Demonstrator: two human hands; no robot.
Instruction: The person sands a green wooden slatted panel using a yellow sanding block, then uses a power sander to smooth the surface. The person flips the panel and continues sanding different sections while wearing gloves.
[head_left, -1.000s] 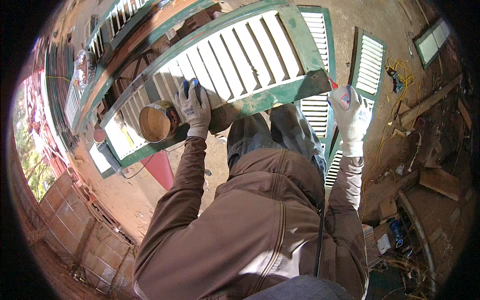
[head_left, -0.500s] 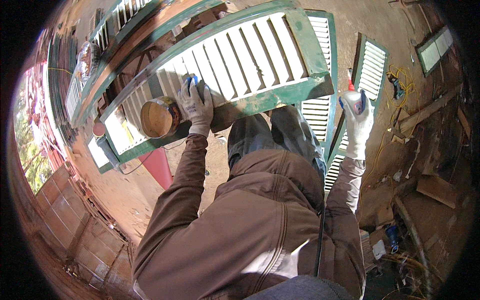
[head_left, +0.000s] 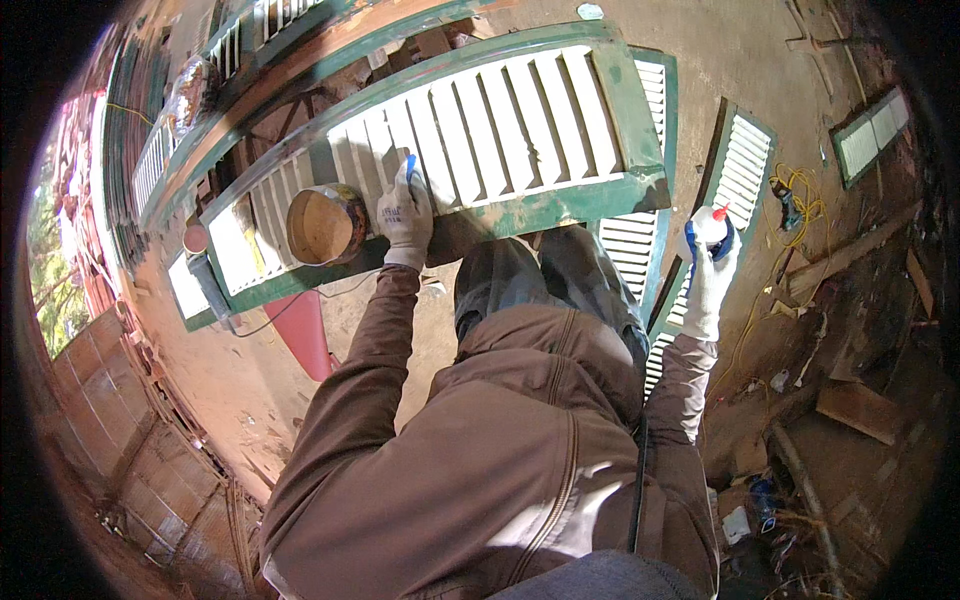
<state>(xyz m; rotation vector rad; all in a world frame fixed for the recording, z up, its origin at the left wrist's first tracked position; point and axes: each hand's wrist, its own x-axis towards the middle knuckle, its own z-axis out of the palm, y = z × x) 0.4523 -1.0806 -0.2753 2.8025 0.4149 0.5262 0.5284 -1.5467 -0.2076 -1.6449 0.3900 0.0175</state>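
Note:
A green louvered shutter (head_left: pixel 645 190) with pale slats lies before me, tilted up to the right. My left hand (head_left: pixel 405 215), in a white glove with blue fingertips, rests on its near rail and slats, fingers stretched out. Just left of that hand a round open can (head_left: pixel 327 225) sits on the shutter; its inside looks tan. Out to the right, my gloved right hand (head_left: pixel 708 262) is closed around a white bottle with a red tip (head_left: pixel 710 226). It is held in the air, apart from the shutter.
More green shutters (head_left: pixel 740 165) lie on the ground to the right. A yellow cord (head_left: pixel 800 195) coils beside a power tool. A grey cylindrical tool (head_left: pixel 208 285) with a cord is at the shutter's left end. A red object (head_left: pixel 303 335) stands below; wood scraps (head_left: pixel 858 410) lie right.
My right hand has turned the bottle, so its red tip no longer points away and its round white end shows. My left hand stays on the shutter, its fingers slightly drawn together.

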